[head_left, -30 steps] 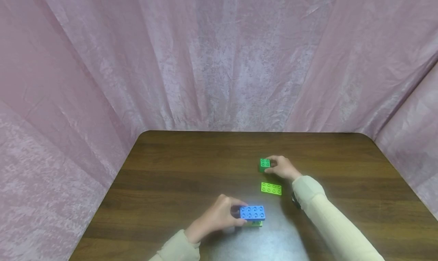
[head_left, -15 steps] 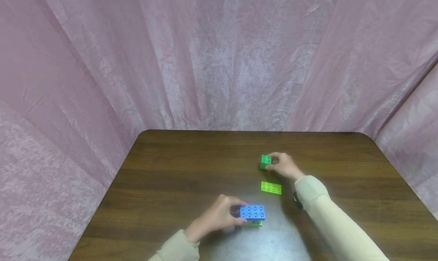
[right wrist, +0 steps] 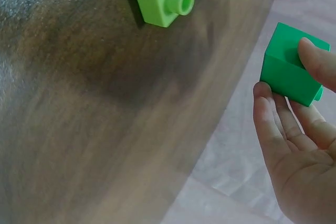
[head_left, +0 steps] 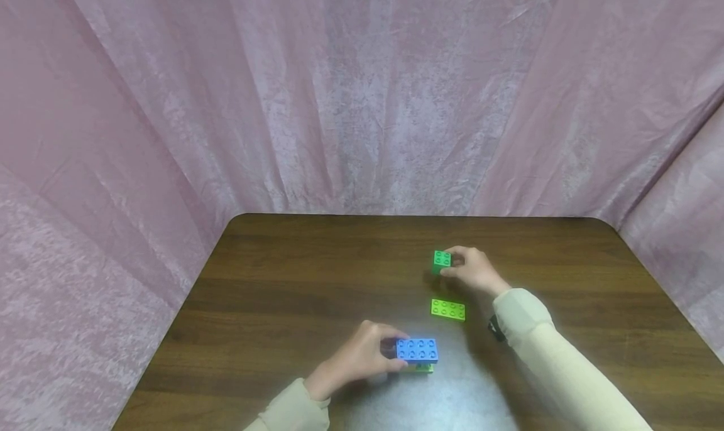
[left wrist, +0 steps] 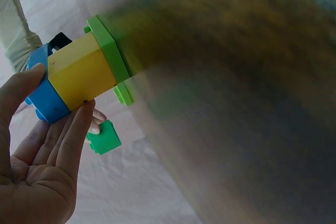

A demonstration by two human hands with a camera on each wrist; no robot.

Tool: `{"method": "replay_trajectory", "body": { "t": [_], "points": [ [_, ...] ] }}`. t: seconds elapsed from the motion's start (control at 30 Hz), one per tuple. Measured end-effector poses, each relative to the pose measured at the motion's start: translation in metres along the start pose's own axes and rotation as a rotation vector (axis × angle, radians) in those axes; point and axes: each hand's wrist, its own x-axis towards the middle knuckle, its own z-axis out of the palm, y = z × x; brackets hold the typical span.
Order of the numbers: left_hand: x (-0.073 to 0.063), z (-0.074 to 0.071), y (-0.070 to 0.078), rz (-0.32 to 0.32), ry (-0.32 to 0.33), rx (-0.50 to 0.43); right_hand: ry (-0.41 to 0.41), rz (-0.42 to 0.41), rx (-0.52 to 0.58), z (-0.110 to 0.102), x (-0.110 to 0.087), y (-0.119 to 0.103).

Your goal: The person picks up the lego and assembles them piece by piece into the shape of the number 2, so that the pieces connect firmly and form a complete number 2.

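My left hand grips a blue toy building brick, which tops a stack. Below it in the left wrist view come a yellow brick and a light green flat brick against the table. The thumb presses the blue brick's side, with fingers opposite. Farther back, my right hand pinches a small green brick with two-by-two studs between thumb and fingers. In the right wrist view this brick is held off the tabletop. Between the hands lies a loose light green flat brick, studs up.
Brown wooden table with rounded far corners. Pink velvet curtain hangs behind it and along both sides. A dark band shows at the right wrist beneath the pale sleeve.
Carrying the small green brick, my right hand has shifted slightly away and to the right. My left hand and the stack stay where they were.
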Motion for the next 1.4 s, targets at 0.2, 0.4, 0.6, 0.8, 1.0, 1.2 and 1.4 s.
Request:
{"method": "replay_trajectory", "body": {
  "t": [0.2, 0.4, 0.6, 0.8, 1.0, 1.2, 1.4],
  "points": [
    [0.0, 0.0, 0.0, -0.004, -0.004, -0.008, 0.008, -0.026, -0.013, -0.003, -0.006, -0.004],
    [0.0, 0.0, 0.0, -0.004, 0.0, -0.019, 0.008, -0.024, -0.005, -0.003, -0.011, -0.007],
    [0.0, -0.001, 0.0, -0.001, -0.006, -0.021, -0.003, -0.023, 0.01, -0.001, -0.019, -0.012],
    [0.001, 0.0, -0.001, 0.005, 0.001, -0.013, -0.008, -0.05, 0.024, 0.001, -0.024, -0.016],
    [0.002, 0.001, -0.001, 0.011, 0.0, -0.015, 0.006, -0.06, 0.01, 0.003, -0.03, -0.014],
    [0.002, 0.0, 0.001, -0.012, -0.015, -0.046, -0.007, -0.086, 0.014, 0.003, -0.038, -0.017],
    [0.0, 0.001, -0.001, -0.008, 0.004, -0.054, -0.034, -0.104, 0.025, 0.005, -0.047, -0.024]
  ]
}}
